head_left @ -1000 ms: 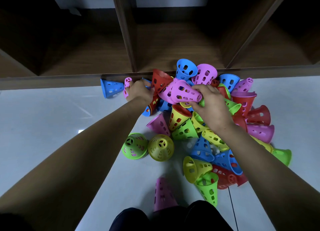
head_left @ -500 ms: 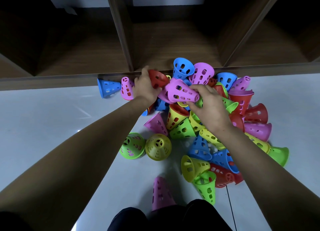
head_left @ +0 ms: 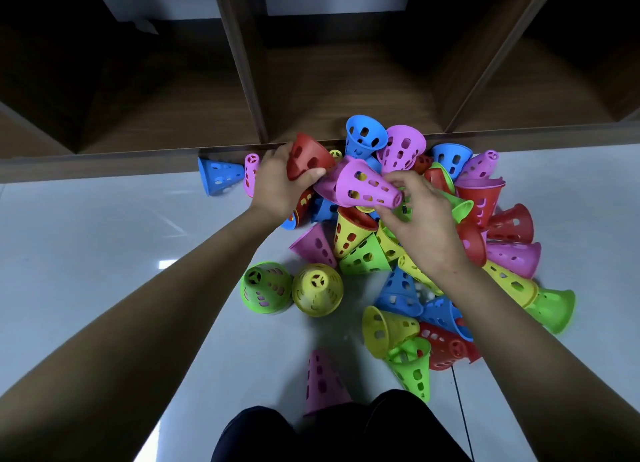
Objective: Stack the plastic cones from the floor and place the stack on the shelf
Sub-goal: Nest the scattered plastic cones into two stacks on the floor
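Pink cone point(head_left: 367, 187) pinched at its tip in right grip point(head_left: 422, 219), red cone point(head_left: 308, 156) clasped in left grip point(head_left: 277, 184)

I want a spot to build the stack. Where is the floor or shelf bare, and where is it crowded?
Bare: floor left of the blue cone and green cone; shelf bays above the heap. Crowded: the heap, from the red cone in the left hand and pink cone in the right hand rightward.
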